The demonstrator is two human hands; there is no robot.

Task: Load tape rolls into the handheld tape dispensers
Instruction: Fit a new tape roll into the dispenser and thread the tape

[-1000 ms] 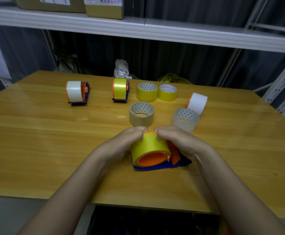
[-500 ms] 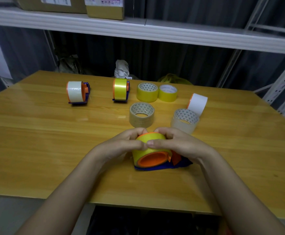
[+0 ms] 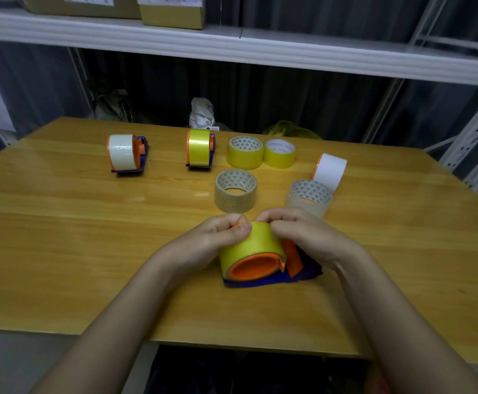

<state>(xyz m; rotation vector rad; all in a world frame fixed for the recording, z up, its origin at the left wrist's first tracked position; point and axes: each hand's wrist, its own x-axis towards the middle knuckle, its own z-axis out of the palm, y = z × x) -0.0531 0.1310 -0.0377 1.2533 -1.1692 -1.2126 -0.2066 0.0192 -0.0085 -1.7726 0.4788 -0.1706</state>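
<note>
Near the front edge of the wooden table [image 3: 61, 251], a yellow tape roll [image 3: 249, 243] sits on the orange hub of a blue dispenser [image 3: 303, 273]. The left hand [image 3: 203, 245] grips the roll's left side, thumb pressed on top; the right hand [image 3: 309, 237] curls over its right side, fingertips pinching the upper rim.

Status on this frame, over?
Left hand, right hand gripping yellow tape roll on near dispenser. Nothing in the way.
</note>
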